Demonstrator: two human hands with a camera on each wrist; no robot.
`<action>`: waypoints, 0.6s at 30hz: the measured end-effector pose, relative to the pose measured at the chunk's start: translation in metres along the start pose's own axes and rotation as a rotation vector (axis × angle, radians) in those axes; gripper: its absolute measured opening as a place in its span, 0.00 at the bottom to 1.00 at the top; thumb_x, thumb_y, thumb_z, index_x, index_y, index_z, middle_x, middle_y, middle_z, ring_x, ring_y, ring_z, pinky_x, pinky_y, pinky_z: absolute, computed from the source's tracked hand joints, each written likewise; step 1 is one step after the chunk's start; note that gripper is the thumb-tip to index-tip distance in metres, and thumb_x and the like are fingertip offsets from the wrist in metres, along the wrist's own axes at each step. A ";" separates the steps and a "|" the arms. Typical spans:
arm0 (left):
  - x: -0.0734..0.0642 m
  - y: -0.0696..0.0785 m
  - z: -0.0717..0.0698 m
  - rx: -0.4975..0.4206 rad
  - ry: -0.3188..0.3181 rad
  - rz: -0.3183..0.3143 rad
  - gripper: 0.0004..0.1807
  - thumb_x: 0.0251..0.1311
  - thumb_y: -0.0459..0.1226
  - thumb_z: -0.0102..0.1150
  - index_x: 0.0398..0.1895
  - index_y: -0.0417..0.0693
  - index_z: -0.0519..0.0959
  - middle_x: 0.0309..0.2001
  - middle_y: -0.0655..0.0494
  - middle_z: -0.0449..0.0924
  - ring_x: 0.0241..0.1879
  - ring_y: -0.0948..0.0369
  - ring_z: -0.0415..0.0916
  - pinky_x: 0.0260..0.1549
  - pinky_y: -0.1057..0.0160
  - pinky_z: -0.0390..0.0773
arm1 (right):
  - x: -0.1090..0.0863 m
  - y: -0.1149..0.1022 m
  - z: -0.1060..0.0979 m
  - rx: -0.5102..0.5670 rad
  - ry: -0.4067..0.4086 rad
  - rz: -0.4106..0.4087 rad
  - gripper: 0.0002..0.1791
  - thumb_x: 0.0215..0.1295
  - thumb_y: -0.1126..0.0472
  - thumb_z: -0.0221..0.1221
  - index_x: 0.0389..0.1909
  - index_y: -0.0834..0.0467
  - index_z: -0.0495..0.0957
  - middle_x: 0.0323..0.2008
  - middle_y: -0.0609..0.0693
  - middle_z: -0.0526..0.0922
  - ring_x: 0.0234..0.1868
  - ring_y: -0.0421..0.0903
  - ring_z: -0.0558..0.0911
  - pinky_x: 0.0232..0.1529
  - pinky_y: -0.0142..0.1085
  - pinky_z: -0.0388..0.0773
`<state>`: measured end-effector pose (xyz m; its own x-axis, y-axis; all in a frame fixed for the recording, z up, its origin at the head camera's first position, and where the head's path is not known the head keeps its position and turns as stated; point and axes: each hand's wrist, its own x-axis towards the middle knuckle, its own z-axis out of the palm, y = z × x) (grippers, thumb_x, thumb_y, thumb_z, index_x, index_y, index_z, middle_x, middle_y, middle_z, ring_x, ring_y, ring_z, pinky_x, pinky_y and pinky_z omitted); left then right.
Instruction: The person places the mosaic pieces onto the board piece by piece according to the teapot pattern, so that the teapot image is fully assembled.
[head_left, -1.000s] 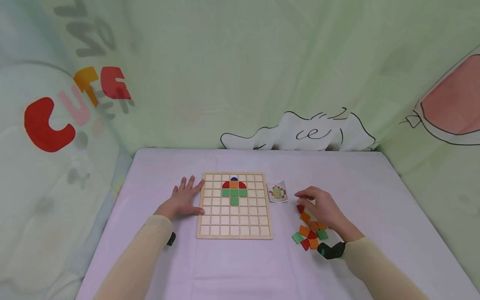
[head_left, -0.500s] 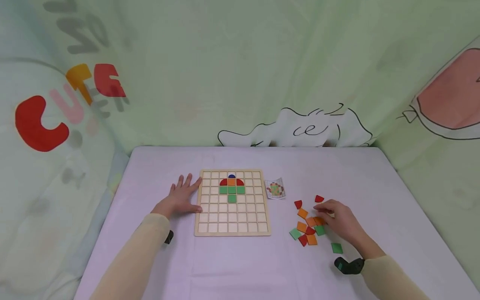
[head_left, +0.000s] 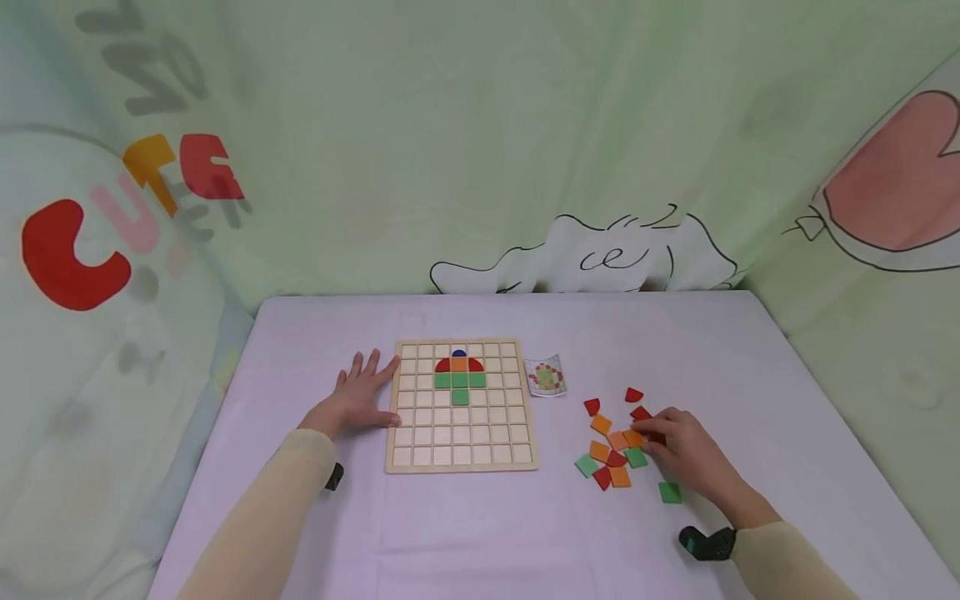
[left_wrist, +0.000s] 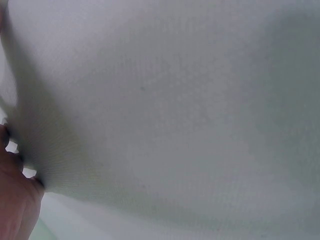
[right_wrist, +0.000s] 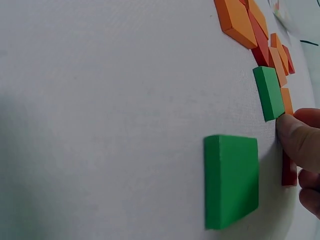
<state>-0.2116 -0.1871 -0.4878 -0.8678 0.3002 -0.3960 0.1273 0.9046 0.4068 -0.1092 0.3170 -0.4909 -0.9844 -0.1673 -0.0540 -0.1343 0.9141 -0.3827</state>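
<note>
A wooden grid board (head_left: 427, 473) lies on the table with blue, red, orange and green tiles forming a figure in its upper half. My left hand (head_left: 358, 402) rests at the board's left edge with fingers spread, thumb and index finger touching the frame. Right of the board, my right hand (head_left: 686, 450) reaches into loose tiles, thumb and index finger pinching at an orange square tile (head_left: 633, 437). A red tile (right_wrist: 289, 167) lies partly hidden below that hand in the right wrist view. Nearest to its wrist is a green square tile (head_left: 671, 492).
A small pattern card (head_left: 545, 377) lies beside the board's right edge. Loose tiles, among them a red quarter-round tile (head_left: 633, 394) and a green tile (head_left: 587, 465), are scattered on the pale tablecloth (head_left: 465, 533). Printed fabric (head_left: 420, 150) hangs behind the table.
My right hand has drawn back to the right from the pile's upper side, uncovering red tiles and a green one, then lowered to the orange tile. The left hand stays at the board.
</note>
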 end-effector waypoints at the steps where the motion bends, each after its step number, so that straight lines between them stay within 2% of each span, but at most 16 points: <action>1: -0.002 0.002 -0.002 -0.001 -0.001 -0.002 0.60 0.57 0.51 0.74 0.84 0.49 0.45 0.83 0.35 0.29 0.81 0.34 0.22 0.75 0.30 0.34 | 0.000 0.000 0.000 -0.003 0.002 -0.001 0.16 0.59 0.68 0.70 0.49 0.59 0.87 0.41 0.53 0.80 0.44 0.49 0.76 0.39 0.33 0.81; 8: -0.006 0.006 -0.004 0.000 0.000 -0.002 0.59 0.57 0.51 0.73 0.84 0.49 0.46 0.83 0.35 0.31 0.81 0.33 0.24 0.75 0.29 0.36 | 0.002 0.003 0.002 -0.008 0.016 -0.006 0.14 0.59 0.67 0.71 0.47 0.60 0.87 0.41 0.54 0.80 0.45 0.51 0.76 0.40 0.37 0.82; 12: -0.006 0.005 -0.002 -0.001 -0.002 0.005 0.59 0.57 0.52 0.73 0.84 0.49 0.46 0.83 0.35 0.31 0.81 0.34 0.24 0.75 0.30 0.35 | 0.003 0.003 0.002 -0.008 0.019 0.004 0.15 0.59 0.67 0.71 0.47 0.62 0.86 0.43 0.57 0.81 0.46 0.54 0.76 0.43 0.44 0.84; 18: -0.004 0.002 -0.003 -0.012 -0.006 0.011 0.59 0.58 0.51 0.73 0.84 0.48 0.45 0.83 0.35 0.29 0.81 0.34 0.22 0.75 0.30 0.33 | 0.006 -0.002 -0.004 0.065 0.035 0.033 0.14 0.61 0.68 0.69 0.48 0.64 0.85 0.45 0.61 0.81 0.50 0.60 0.77 0.50 0.56 0.83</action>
<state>-0.2088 -0.1871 -0.4830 -0.8637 0.3116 -0.3963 0.1308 0.8977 0.4208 -0.1151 0.3157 -0.4864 -0.9918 -0.1230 -0.0359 -0.0948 0.8927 -0.4405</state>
